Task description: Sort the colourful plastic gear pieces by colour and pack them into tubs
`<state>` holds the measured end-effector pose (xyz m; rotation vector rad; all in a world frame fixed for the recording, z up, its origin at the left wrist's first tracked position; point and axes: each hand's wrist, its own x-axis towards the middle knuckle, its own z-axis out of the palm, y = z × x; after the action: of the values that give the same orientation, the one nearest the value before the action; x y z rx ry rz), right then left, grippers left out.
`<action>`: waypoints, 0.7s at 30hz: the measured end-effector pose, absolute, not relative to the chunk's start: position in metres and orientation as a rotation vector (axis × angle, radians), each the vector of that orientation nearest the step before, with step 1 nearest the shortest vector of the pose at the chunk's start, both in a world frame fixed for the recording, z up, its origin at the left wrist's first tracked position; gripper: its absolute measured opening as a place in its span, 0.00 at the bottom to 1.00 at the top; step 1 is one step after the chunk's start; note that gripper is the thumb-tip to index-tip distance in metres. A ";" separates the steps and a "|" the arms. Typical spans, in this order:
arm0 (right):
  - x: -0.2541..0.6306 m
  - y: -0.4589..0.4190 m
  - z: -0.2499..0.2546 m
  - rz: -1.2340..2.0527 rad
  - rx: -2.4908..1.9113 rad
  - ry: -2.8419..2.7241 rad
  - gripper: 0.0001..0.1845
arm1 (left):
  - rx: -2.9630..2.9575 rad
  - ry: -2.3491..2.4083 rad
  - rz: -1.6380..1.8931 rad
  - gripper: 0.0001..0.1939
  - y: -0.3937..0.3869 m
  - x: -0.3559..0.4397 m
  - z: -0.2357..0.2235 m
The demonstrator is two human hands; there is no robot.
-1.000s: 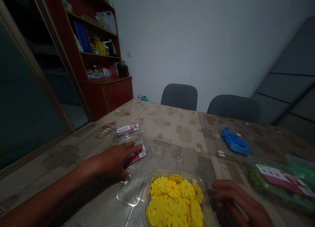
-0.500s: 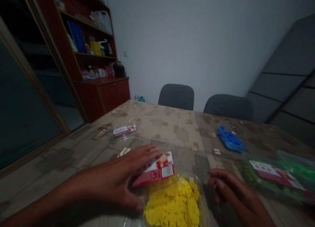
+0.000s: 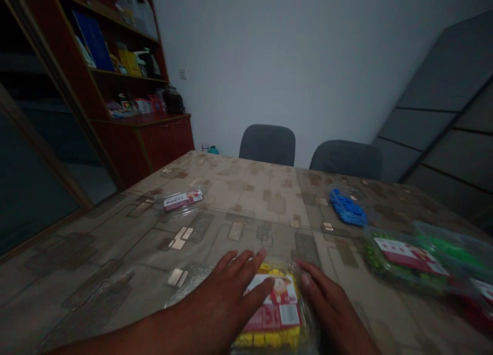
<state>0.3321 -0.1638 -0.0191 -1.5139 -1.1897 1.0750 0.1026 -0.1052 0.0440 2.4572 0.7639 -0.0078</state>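
Note:
A clear plastic container of yellow pieces (image 3: 269, 339) sits at the table's near edge, with a clear lid bearing a red and white label (image 3: 275, 306) lying on top of it. My left hand (image 3: 227, 298) lies flat on the lid, fingers spread over its left part. At the container's right side my right hand (image 3: 327, 306) rests with fingers against the wall of the container. Neither hand grips anything that I can see.
A separate labelled clear lid (image 3: 181, 200) lies at the far left. A pile of blue pieces (image 3: 346, 210) lies at the far right. A closed box of green pieces (image 3: 404, 262) stands at the right. Two grey chairs (image 3: 267, 144) stand behind the patterned table (image 3: 250, 201).
My left hand carried the labelled lid from the left onto the yellow container and now presses on it. My right hand moved in to the container's right side.

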 end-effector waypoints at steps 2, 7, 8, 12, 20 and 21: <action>0.326 -0.163 -0.018 1.115 -1.482 -1.122 0.29 | 2.467 0.734 0.039 0.45 -0.105 0.102 0.036; 0.317 -0.161 -0.019 1.135 -1.436 -0.993 0.28 | 2.510 0.671 0.082 0.47 -0.104 0.091 0.028; 0.317 -0.160 -0.021 1.153 -1.419 -0.987 0.28 | 2.493 0.647 0.116 0.47 -0.104 0.087 0.028; 0.322 -0.159 -0.029 1.216 -1.420 -0.989 0.30 | 2.283 0.810 0.534 0.32 -0.097 0.069 0.023; 0.329 -0.158 -0.028 1.196 -1.517 -1.056 0.34 | 1.058 0.962 0.714 0.17 -0.081 0.065 -0.021; 0.328 -0.159 -0.026 1.183 -1.524 -1.058 0.34 | 0.974 0.940 0.700 0.18 -0.083 0.066 -0.022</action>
<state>0.3276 -0.1587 -0.0262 -1.5240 -1.0584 1.1830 0.0663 -0.0827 -0.0222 0.9736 0.9404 0.7001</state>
